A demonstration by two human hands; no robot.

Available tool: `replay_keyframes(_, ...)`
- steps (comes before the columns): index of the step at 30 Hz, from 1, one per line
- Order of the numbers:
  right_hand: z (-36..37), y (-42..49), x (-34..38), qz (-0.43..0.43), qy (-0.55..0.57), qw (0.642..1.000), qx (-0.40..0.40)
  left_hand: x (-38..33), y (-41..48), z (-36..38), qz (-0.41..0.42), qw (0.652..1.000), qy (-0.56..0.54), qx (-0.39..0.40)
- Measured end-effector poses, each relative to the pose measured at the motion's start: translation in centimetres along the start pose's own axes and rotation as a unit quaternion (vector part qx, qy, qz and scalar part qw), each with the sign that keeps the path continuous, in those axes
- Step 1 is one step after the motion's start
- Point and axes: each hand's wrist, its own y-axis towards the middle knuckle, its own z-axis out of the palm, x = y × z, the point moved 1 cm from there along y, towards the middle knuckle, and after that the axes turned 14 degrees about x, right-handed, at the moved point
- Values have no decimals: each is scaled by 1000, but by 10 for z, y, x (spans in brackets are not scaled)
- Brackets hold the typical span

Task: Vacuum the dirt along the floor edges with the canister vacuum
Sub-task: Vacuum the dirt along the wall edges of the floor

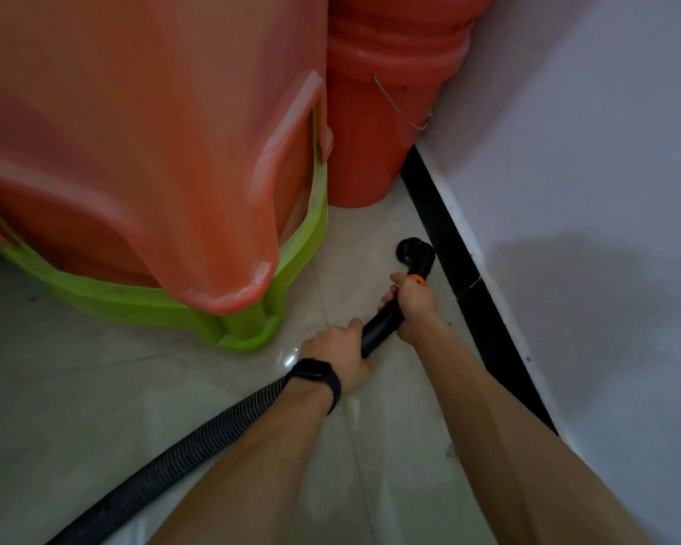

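A black vacuum wand [382,326] with an orange ring runs forward to a black nozzle [415,251] that rests on the pale tiled floor [354,238], close beside the black skirting strip [455,265] at the wall's foot. My right hand [413,304] grips the wand just behind the orange ring. My left hand [341,354], with a black wristband, holds the wand's rear end. From there the ribbed black hose [181,450] trails off to the lower left. The canister itself is out of view.
A stack of red plastic stools over a green one [252,316] fills the left and stands close to the nozzle. Red buckets [374,123] with a wire handle stand in the corner ahead. A white wall [586,171] rises on the right.
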Motion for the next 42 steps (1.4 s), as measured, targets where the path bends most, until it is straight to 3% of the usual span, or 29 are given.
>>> replay_keyframes(4, -7, 19, 18, -14, -54, 998, -6, -11, 21, 3, 28, 995, -99, -2)
replay_keyframes(10, 4, 32, 24, -20, -82, 996, -1, -2, 33, 3, 26, 992, -125, -13)
replay_keyframes(19, 47, 5, -60, -32, -58, 997, -49, 75, -15, 18, 7, 999, -52, 9)
replay_keyframes(25, 23, -15, -67, -40, 34, 994, -98, 66, -22, 15, 33, 998, 6, 48)
replay_keyframes(29, 7, -19, -56, -46, 62, 993, -86, 48, -14, 20, 40, 998, 44, 31)
replay_keyframes(37, -9, -2, -20, -26, 18, 998, -55, 16, 6, 20, 43, 999, -15, 0)
replay_keyframes(42, 15, 1, -33, -32, -22, 998, -55, 41, -1, 23, 29, 997, -69, 9)
